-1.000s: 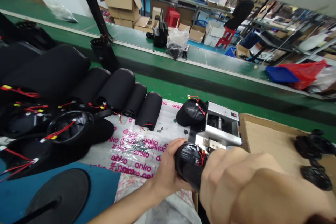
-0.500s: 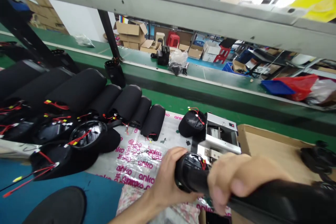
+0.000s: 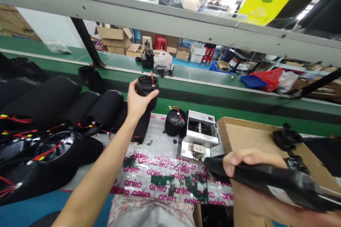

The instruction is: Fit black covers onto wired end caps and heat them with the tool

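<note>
- Right hand (image 3: 247,181): fingers (image 3: 246,158) closed around a black padded tube (image 3: 269,179), which lies across the palm.
- Left hand (image 3: 137,104): fingers (image 3: 153,95) curled around a short black cup (image 3: 146,87), raised above the table.
- Printed plastic sheet (image 3: 160,181): below both hands.
- Metal machine (image 3: 199,134): beyond the right hand.
- Cardboard tray (image 3: 247,134): right of the machine.

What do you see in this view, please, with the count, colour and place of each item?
padded cylinders: several, black, bench left
wired housings: several, black with red wires, lower left
wired dome: one, black, beside the machine
benchtop machine: one, silver, centre
printed plastic sheet: one, pink-printed, front centre
cardboard tray: one, brown, right
cardboard boxes: several, brown, far background
left hand: one, raised, gripping a black wired cap
right hand: one, right, gripping a long black cylinder
</note>
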